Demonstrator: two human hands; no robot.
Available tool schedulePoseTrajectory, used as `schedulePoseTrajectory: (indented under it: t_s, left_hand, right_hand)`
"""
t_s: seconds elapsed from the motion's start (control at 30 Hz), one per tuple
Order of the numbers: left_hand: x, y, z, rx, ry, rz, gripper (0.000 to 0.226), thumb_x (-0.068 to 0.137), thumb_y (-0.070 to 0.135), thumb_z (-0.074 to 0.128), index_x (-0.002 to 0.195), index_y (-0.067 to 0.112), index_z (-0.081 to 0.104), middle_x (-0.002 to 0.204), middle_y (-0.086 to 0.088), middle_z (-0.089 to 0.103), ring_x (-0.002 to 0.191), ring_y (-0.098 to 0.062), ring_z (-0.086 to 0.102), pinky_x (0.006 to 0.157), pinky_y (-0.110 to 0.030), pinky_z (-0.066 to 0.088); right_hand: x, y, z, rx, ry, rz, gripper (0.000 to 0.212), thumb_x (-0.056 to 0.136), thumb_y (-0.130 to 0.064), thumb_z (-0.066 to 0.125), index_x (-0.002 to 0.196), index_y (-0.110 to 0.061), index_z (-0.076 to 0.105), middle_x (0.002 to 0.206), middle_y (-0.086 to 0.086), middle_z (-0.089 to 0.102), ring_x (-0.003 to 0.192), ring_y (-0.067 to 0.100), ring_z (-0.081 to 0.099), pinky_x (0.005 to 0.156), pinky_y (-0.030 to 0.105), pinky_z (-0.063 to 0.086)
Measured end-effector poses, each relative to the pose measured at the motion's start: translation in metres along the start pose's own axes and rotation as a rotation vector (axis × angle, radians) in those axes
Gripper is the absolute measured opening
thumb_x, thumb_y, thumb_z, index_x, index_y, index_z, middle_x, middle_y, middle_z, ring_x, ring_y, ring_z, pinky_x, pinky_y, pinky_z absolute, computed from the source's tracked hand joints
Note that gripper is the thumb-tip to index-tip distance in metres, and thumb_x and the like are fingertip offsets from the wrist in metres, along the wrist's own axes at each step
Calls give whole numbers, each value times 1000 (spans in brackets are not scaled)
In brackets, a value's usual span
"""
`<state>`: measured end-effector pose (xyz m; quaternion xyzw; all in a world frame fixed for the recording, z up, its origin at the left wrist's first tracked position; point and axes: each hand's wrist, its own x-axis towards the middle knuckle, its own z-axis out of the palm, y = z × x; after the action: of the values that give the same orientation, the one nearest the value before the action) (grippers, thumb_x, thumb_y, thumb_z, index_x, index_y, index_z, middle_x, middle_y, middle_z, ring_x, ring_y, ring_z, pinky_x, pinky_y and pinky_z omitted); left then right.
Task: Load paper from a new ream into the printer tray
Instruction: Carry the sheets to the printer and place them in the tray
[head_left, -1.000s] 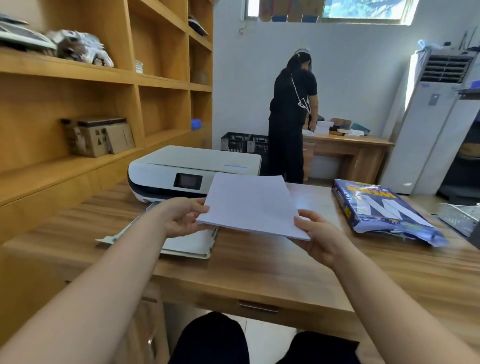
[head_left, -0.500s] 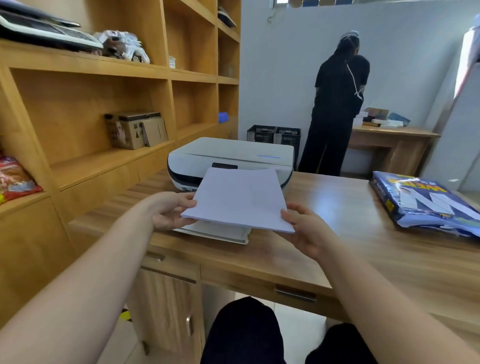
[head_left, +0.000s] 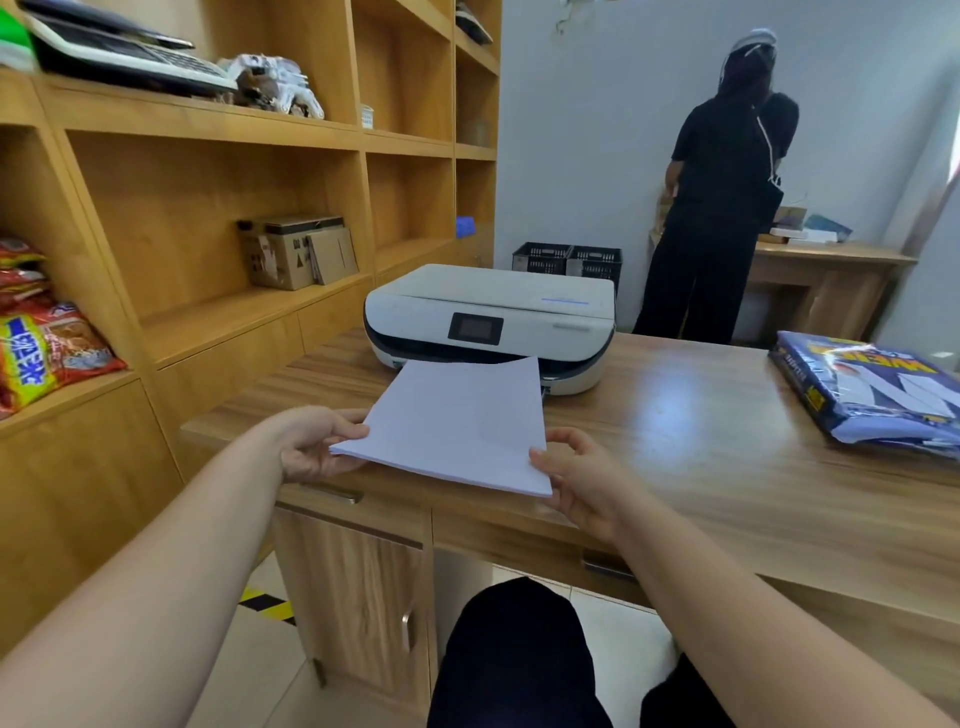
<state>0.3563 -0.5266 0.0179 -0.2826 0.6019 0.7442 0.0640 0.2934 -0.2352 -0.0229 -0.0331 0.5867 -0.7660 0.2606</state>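
A stack of white paper is held flat in front of the white printer, its far edge at the printer's front slot. My left hand grips the stack's near left corner. My right hand grips its near right corner. The printer sits on the wooden desk with a dark screen on its front. The paper hides the printer's tray. The opened blue ream wrapper lies on the desk at the far right.
Wooden shelves with boxes and snack bags run along the left. A person in black stands at a second desk by the far wall. Black crates sit behind the printer. My dark-clothed knees are under the desk edge.
The paper stack has moved left and lower, from over the desk middle to right in front of the printer's slot. The view has shifted left with it. Both hands keep their hold.
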Motion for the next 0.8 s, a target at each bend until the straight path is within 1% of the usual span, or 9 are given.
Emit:
schedulePoseTrajectory:
  t_s: [0.07,0.13,0.2,0.27,0.33,0.4,0.5,0.67,0.8]
  left_hand:
    - [1,-3,-4,-4,-1,-1,31,94,-6,49,120,6,59,106,-20,70,76,-30,73,56,-39,61]
    - [1,-6,-7,-12,-11,-5,27,94,-5,49,116,6,60,98,-21,73,76,-30,73,51,-38,60]
    - [1,-8,-9,-22,-14,-13,25,95,-5,48,113,6,61,92,-21,74,77,-31,73,52,-38,61]
    - [2,-10,-12,-26,-13,-18,27,95,-5,48,116,5,60,98,-21,73,78,-31,73,58,-41,59]
    - [2,-11,-15,-13,-12,-21,29,95,-5,47,120,5,59,104,-20,70,75,-30,73,59,-41,59]
    - [2,-13,-17,2,-8,-25,30,95,-5,48,121,5,58,99,-19,72,73,-30,73,55,-39,60]
    - [1,-15,-19,12,-6,-27,31,95,-4,49,123,6,57,88,-19,75,74,-29,74,56,-38,60]
    - [-2,-17,-22,-5,-14,-30,30,94,-2,53,123,5,58,95,-19,74,81,-30,73,58,-39,60]
    - [-5,-17,-24,-45,-16,-43,32,93,0,56,124,5,57,111,-20,70,92,-32,71,47,-36,60]
  right_hand:
    - [0,4,2,-6,-4,9,37,92,-5,61,124,-15,46,115,19,68,89,28,72,59,33,60]
    - [-1,7,4,-13,-2,9,36,92,-4,60,124,-14,46,114,19,68,88,27,71,57,32,59]
    - [-1,10,6,2,6,6,36,92,-2,60,123,-12,46,115,20,67,88,27,71,56,30,59]
    - [-2,12,8,23,14,4,35,92,0,59,122,-10,46,116,21,66,90,28,70,57,28,59]
    - [-3,14,9,20,11,10,32,91,1,59,119,-9,48,116,21,65,93,29,70,58,27,59]
    - [-5,15,11,8,3,19,30,91,2,60,117,-7,48,117,21,65,94,29,70,59,28,60]
    - [-6,15,12,-1,-7,28,27,91,4,58,114,-5,48,114,21,66,86,27,70,57,28,59]
    - [-9,16,14,-50,-8,57,22,91,7,57,107,-6,50,107,19,68,83,27,71,56,30,59]
    - [-11,19,18,-52,-7,68,24,90,7,58,110,-3,50,106,20,68,76,25,73,54,30,58]
